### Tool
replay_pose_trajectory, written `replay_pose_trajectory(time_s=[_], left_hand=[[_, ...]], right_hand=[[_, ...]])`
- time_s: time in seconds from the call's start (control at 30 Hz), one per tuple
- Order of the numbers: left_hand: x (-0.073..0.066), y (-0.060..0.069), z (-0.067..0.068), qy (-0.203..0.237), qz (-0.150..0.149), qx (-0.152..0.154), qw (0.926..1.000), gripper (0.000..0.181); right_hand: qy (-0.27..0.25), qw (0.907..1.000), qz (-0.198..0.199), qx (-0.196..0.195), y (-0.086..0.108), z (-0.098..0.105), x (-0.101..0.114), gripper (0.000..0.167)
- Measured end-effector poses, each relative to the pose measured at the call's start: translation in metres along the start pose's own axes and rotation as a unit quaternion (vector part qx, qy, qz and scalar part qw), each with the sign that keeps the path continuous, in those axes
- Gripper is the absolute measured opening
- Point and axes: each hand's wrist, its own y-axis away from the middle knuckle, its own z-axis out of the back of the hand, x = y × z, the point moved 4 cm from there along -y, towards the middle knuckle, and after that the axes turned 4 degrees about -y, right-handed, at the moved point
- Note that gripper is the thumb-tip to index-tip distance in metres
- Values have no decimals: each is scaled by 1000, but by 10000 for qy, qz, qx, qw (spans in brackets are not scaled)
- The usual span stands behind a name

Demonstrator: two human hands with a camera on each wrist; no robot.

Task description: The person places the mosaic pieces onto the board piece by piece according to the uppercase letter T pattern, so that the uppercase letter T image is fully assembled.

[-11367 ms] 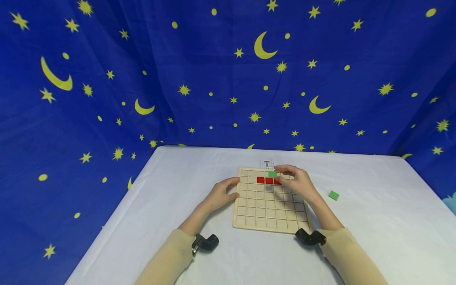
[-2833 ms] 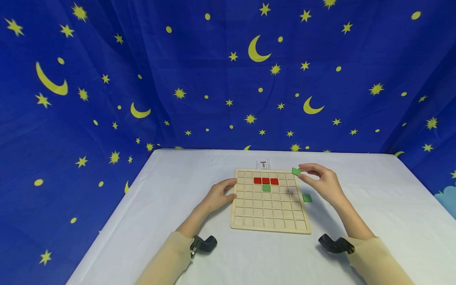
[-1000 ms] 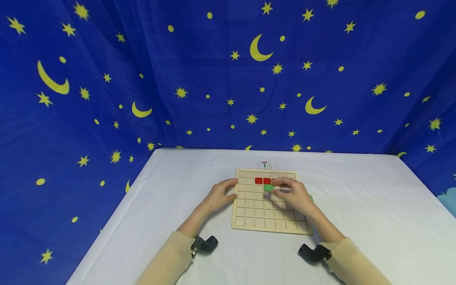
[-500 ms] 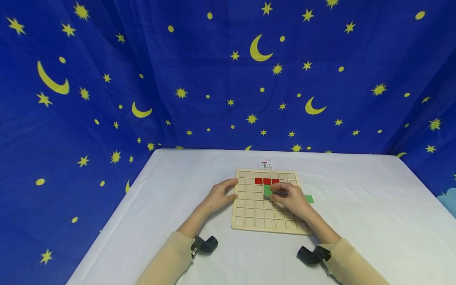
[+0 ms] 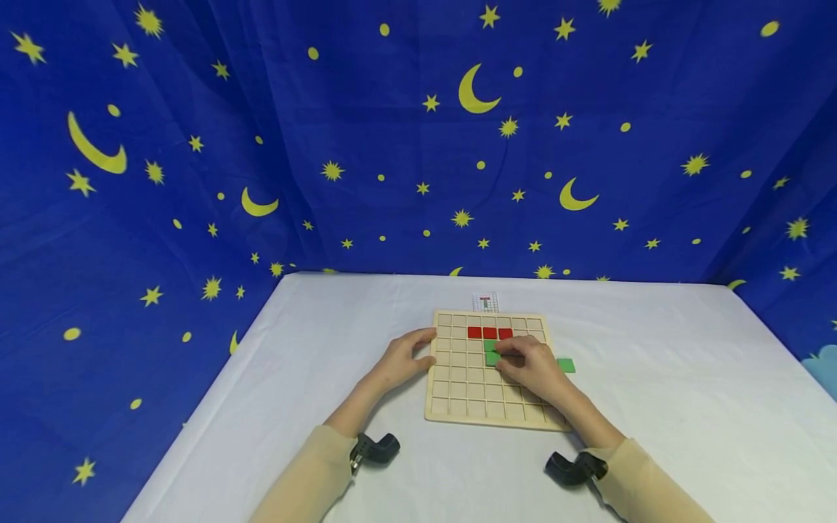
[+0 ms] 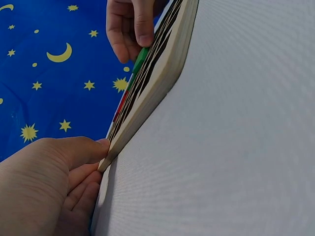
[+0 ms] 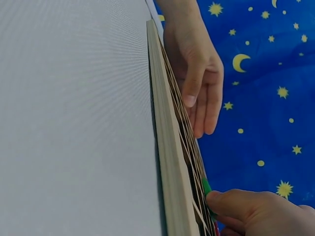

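Note:
A wooden grid board (image 5: pixel 458 410) lies flat on the table. My right hand (image 5: pixel 535 365) is over its middle, pinching a square green tile (image 5: pixel 492 359) between thumb and fingers; in the right wrist view the thumb (image 7: pixel 231 201) presses on this tile (image 7: pixel 206 186). Directly behind it another green tile (image 5: pixel 489 346) sits in a cell, partly covered by the fingers. Three red tiles (image 5: pixel 490 333) form a row beyond that. Along the board's left edge rests my left hand (image 5: pixel 397 361), thumb and fingers spread and touching the rim.
One loose green tile (image 5: pixel 566 365) lies against the board's right side, partly hidden by my right hand. A small printed pattern card (image 5: pixel 486 301) lies behind the board. White cloth covers the table (image 5: pixel 660 392); a blue star-patterned curtain (image 5: pixel 392 203) hangs behind.
A green tile went into the cell below the middle red one. My right hand then brought a second green tile from the right and lowered it just in front. My left hand stayed put.

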Motion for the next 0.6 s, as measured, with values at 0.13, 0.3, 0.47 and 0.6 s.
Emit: replay_pose_trajectory(time_s=[0.13, 0.3, 0.47, 0.6], left_hand=[[-1, 0, 0, 6, -15, -10, 10000, 56], [0, 1, 0, -17, -18, -17, 10000, 56], [0, 1, 0, -19, -24, -24, 10000, 56], [0, 1, 0, -25, -42, -31, 10000, 56]], right_hand=[[147, 9999, 86, -17, 0, 0, 1, 28], [248, 9992, 291, -69, 0, -1, 2, 29], [302, 9984, 466, -129, 0, -1, 2, 30], [308, 9985, 444, -119, 0, -2, 2, 30]])
